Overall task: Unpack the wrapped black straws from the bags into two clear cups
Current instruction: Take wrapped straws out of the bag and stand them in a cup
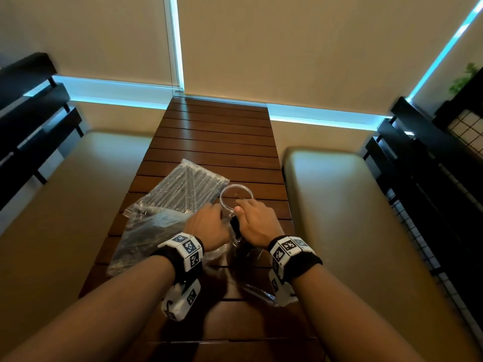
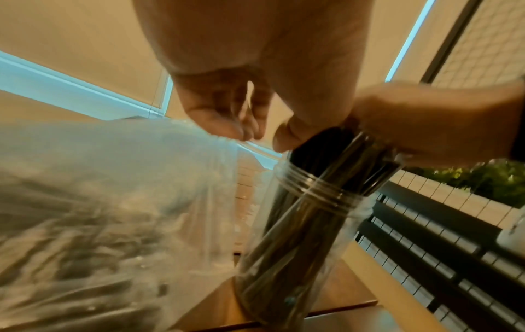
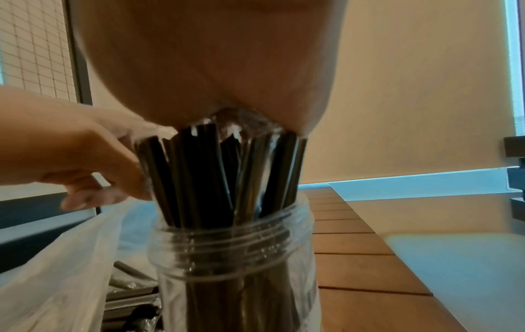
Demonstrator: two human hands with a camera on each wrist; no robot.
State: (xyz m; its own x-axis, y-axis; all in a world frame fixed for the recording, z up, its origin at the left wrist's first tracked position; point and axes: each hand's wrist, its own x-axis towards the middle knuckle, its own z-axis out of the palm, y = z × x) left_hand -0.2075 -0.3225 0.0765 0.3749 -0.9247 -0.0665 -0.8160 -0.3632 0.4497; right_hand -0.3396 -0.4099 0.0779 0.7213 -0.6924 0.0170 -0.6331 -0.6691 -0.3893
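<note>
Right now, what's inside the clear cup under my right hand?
Black wrapped straws stand packed in the cup, their tops above the rim. Your right hand covers those tops, and the cup's bottom is out of view.

Beige roller blinds are covering the windows, and bluish daylight is leaking in along their lower edges and the gap between them. A slatted brown wooden tabletop is running towards the far wall, with cushioned beige benches flanking it on both sides. Black slatted backrests are rising behind the benches. At the right, a wire grid panel is standing below a green plant.
</note>
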